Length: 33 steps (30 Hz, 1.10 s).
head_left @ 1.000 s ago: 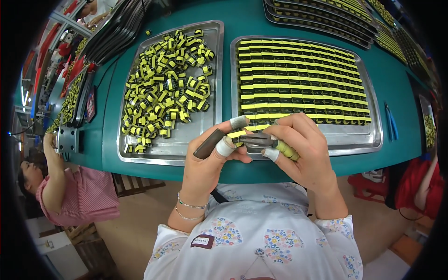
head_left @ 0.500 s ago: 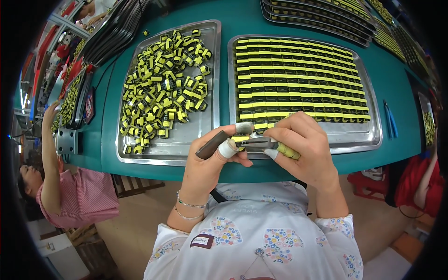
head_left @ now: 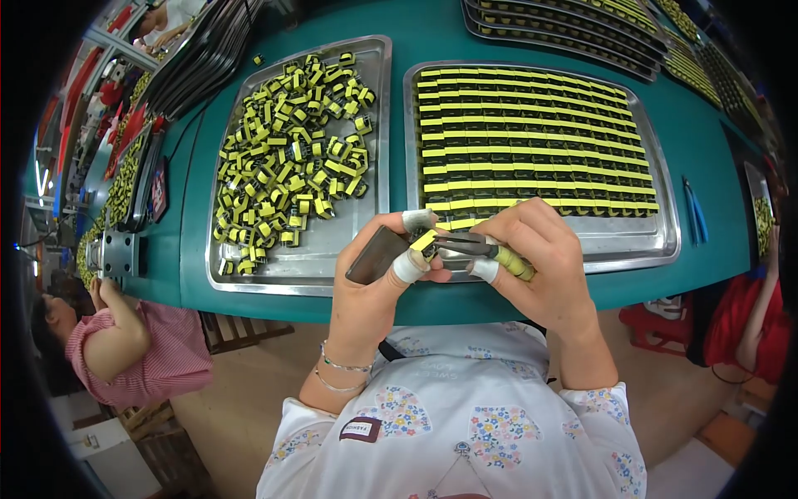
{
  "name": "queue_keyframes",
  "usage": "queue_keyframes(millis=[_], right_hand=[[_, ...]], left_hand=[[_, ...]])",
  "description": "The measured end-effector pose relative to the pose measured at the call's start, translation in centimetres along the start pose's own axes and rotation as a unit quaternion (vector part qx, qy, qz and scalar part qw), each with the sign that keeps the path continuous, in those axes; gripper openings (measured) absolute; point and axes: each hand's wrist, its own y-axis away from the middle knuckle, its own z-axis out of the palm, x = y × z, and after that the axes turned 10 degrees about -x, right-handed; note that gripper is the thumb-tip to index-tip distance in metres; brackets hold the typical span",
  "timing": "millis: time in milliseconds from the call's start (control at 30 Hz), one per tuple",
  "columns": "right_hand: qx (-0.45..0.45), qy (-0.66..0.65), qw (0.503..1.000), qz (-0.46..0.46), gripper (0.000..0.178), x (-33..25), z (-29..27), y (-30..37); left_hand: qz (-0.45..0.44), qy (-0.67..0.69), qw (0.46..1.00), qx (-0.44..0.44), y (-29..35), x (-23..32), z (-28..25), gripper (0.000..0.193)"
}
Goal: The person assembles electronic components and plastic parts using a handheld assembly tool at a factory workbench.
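Pinched between the taped thumb and forefinger of my left hand (head_left: 359, 279) is a small transformer (head_left: 425, 242) with a yellow-taped top and a dark body. A dark flat bar (head_left: 376, 256) also rests in that palm. My right hand (head_left: 544, 258) is closed round long-nose pliers (head_left: 465, 242) with yellow-green wrapped handles. Their dark jaws point left and reach the transformer's side; whether they grip it I cannot make out. White wraps cover several fingertips. Both hands are above the gap between the trays, near the table's front edge.
A metal tray (head_left: 353, 259) of jumbled transformers lies left; another tray (head_left: 670, 241) holds them in neat rows. Stacked trays (head_left: 565, 37) stand at the back. Blue-handled pliers (head_left: 697, 218) lie at right. A co-worker in a striped top (head_left: 170, 349) sits at left.
The transformer has tilted in my left fingers, and the plier jaws have shifted slightly up against its side. My left forefinger has moved a little. The co-worker's raised arm has come down.
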Motion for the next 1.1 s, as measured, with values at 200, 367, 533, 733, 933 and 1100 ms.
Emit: queue_keyframes(millis=[200,367,533,733,933,1100], right_hand=[[0.003,0.024,1.000,-0.002,0.026,-0.1,0.4,0.3],[0.002,0.063,0.998,0.000,0.028,-0.3,0.8,0.6],[0.000,0.059,0.998,0.018,0.029,-0.4,0.8,0.7],[0.010,0.023,0.999,0.022,0.030,-0.4,0.3,0.7],[-0.002,0.040,0.999,0.021,0.025,-0.4,0.5,0.9],[0.013,0.072,0.997,0.005,0.029,-0.7,0.5,1.1]], left_hand=[[0.005,-0.047,0.999,0.026,0.0,0.0,0.5,0.045],[0.043,-0.085,0.995,0.031,0.1,-0.3,0.6,0.043],[0.067,-0.078,0.995,0.015,0.2,-0.3,0.5,0.033],[0.063,-0.079,0.994,0.034,0.2,-0.3,0.6,0.032],[0.057,-0.090,0.993,0.046,0.2,-0.5,1.1,0.032],[0.080,-0.122,0.988,0.057,0.1,-0.6,1.5,0.030]])
